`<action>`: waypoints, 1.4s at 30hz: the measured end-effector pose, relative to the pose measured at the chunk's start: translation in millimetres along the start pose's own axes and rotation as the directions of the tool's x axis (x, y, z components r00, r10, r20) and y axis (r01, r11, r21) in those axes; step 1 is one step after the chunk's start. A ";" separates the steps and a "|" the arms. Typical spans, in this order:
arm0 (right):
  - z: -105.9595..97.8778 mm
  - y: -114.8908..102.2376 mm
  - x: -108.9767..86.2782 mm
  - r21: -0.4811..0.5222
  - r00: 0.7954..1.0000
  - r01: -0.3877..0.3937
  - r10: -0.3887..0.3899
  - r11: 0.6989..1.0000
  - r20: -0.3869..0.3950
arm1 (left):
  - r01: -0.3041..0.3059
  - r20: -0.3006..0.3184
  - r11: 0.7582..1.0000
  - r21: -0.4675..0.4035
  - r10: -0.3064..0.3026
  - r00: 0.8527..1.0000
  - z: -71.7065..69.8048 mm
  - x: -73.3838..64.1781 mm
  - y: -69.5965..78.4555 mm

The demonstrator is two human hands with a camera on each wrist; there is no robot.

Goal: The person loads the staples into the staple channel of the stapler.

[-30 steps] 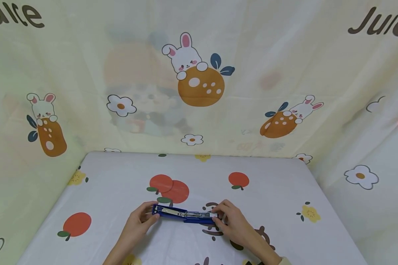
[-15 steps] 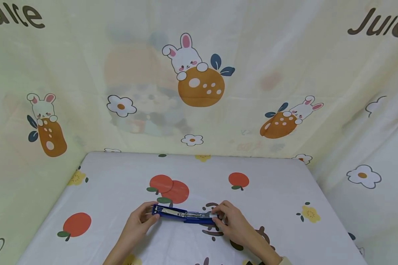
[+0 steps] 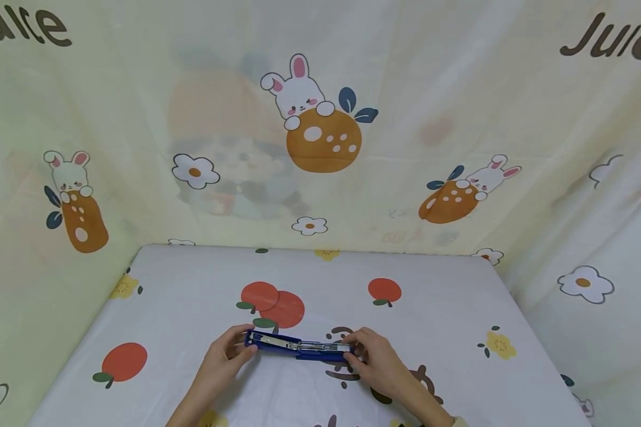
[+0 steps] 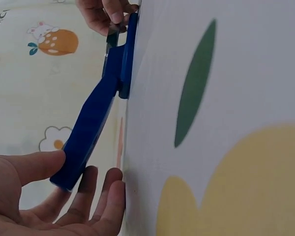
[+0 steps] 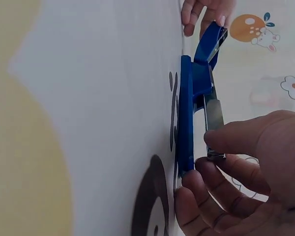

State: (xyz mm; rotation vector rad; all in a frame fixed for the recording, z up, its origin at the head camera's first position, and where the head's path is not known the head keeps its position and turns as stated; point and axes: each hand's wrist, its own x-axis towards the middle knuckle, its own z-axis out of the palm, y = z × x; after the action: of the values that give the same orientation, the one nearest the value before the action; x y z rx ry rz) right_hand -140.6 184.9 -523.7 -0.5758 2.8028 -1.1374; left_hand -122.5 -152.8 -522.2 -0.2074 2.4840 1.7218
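A pale, printed curtain point(image 3: 400, 196) with rabbits and flowers hangs behind and at both sides of a bench point(image 3: 432, 320), whose white cover carries red fruits point(image 3: 282, 309) and yellow blossoms. A blue stapler point(image 3: 299, 347) is near the front middle of the bench, folded wide open and stretched between two hands. Its cover point(image 4: 91, 123) slants up away from the bench toward the left, while its base point(image 5: 186, 108) lies along the bench surface; whether it actually touches cannot be told. The left hand point(image 3: 224, 357) grasps the end of the cover between thumb and fingers. The right hand point(image 3: 376, 360) grasps the opposite end, its thumb on the tip of the metal channel point(image 5: 214, 118) and other fingertips beside the end of the base. Compared with half a second ago, the right hand sits slightly lower and farther right in the head view; the left hand and the stapler look unchanged. Against one second ago, the curtain's right side has shifted, exposing a dark print point(image 3: 567, 380) beside the bench edge.
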 end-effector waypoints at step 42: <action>-3.7 1.3 -2.6 0.079 0.999 -0.035 0.035 0.996 0.005 | -0.027 0.025 0.994 -0.109 0.029 0.999 1.4 0.3 3.4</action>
State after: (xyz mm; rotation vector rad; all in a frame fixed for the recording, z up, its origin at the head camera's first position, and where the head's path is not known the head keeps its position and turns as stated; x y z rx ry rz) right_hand -139.3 189.1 -522.1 -0.5193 2.7391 -1.2334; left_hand -123.4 -150.3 -519.7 -0.1590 2.3883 1.8601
